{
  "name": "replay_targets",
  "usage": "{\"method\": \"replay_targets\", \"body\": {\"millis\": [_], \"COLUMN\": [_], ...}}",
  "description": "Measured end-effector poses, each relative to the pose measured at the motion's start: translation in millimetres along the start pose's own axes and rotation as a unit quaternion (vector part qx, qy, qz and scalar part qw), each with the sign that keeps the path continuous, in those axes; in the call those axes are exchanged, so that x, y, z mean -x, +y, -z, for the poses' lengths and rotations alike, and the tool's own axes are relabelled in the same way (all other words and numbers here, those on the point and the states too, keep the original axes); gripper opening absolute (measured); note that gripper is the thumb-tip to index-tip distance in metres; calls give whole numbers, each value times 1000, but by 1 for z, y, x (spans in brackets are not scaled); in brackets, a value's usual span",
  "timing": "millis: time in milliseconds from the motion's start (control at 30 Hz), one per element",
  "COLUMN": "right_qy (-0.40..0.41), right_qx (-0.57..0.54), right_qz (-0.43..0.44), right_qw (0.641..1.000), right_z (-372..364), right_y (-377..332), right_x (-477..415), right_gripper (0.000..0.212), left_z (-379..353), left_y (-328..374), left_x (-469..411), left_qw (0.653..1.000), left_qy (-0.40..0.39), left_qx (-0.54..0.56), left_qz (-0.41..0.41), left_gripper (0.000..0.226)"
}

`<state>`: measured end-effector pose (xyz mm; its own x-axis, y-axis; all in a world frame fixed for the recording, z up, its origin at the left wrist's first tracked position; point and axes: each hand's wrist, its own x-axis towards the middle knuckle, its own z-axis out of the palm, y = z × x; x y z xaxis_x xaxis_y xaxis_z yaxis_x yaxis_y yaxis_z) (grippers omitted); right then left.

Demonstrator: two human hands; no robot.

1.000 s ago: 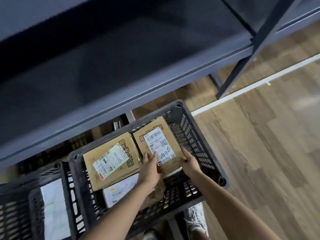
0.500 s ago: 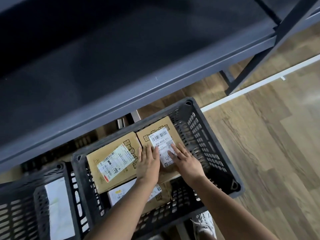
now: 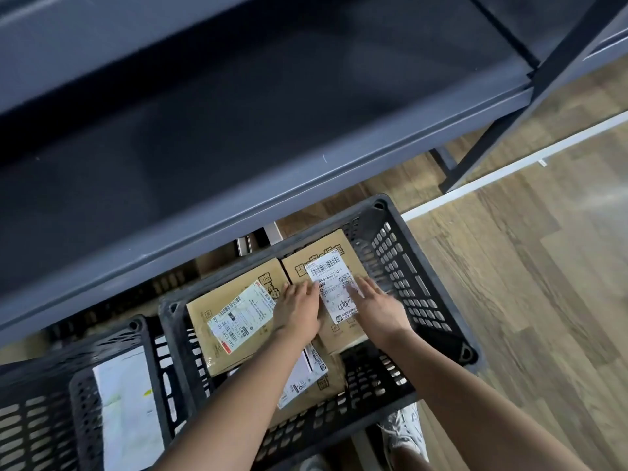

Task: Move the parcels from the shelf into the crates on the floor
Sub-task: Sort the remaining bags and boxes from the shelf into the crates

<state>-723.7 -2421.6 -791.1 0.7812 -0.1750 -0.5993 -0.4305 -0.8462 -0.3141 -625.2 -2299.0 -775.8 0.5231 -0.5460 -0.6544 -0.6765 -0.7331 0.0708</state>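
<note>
**Seating a parcel flat in the crate, lower centre of the frame**

The labelled parcel [image 3: 331, 271] lies inside the black crate [image 3: 407, 277], against its far right corner and just beside a second parcel [image 3: 234, 314] to the left. Its near end appears to rest on a third parcel [image 3: 306, 379] lower in the crate. Both hands lie on its top face with fingers straight and gripping nothing. The left hand [image 3: 299, 307] is at the parcel's left edge, over the seam with its neighbour. The right hand [image 3: 377, 307] covers the right part of the label.

The step in hand is judged to be the settling of the parcel. To do it well, press down evenly with both palms so the box sits level and does not rock on the one beneath. Slide it toward the far wall to close any gap, and lift the hands straight up so the box does not drag. Keep the label upward.

The shelf [image 3: 238, 147] fills the upper frame and shows no parcels on the part in view. A second crate [image 3: 40, 419] stands at lower left
</note>
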Motion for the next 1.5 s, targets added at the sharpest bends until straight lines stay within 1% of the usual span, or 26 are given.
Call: {"method": "replay_targets", "body": {"millis": [100, 200, 300, 433, 500, 600, 700, 867, 967, 1033, 1133, 1267, 1367, 1500], "right_qy": [36, 60, 76, 102, 117, 149, 185, 228, 288, 329, 381, 394, 388, 353], "right_qx": [7, 3, 12, -1, -4, -23, -39, -5, -47, -60, -57, -74, -70, -51], "right_qz": [-16, -8, 8, 21, 25, 23, 29, 66, 81, 97, 129, 154, 157, 159], "right_qw": [999, 998, 997, 995, 993, 988, 982, 971, 953, 937, 914, 903, 905, 921], "right_z": [18, 48, 85, 144, 179, 238, 305, 419, 478, 509, 544, 569, 573, 578], "right_y": [-9, -20, -35, -56, -70, -94, -121, -167, -202, -224, -252, -277, -288, -292], "right_x": [15, 39, 66, 113, 146, 206, 263, 327, 359, 379, 401, 414, 409, 387], "right_gripper": [57, 55, 54, 53, 50, 46, 46, 46, 43, 42, 41, 41, 43, 47], "left_z": [19, 41, 73, 138, 176, 239, 309, 428, 486, 515, 546, 563, 565, 572], "left_y": [-1, -2, 0, 8, 12, 19, 25, 16, 6, 0, -11, -32, -47, -63], "left_x": [18, 40, 70, 122, 157, 220, 286, 371, 416, 444, 479, 505, 510, 500], "left_qw": [998, 996, 993, 990, 989, 984, 969, 939, 910, 896, 882, 868, 868, 870], "left_qy": [42, 52, 54, 87, 104, 134, 202, 310, 387, 419, 450, 478, 475, 463], "left_qx": [52, 71, 103, 112, 108, 119, 142, 141, 140, 135, 129, 134, 143, 155], "left_qz": [14, 8, 6, 12, 9, -3, -25, -46, -51, -54, -51, -24, 8, 60], "left_gripper": [67, 60, 60, 56, 50, 49, 48, 41, 37, 39, 41, 41, 40, 39]}}
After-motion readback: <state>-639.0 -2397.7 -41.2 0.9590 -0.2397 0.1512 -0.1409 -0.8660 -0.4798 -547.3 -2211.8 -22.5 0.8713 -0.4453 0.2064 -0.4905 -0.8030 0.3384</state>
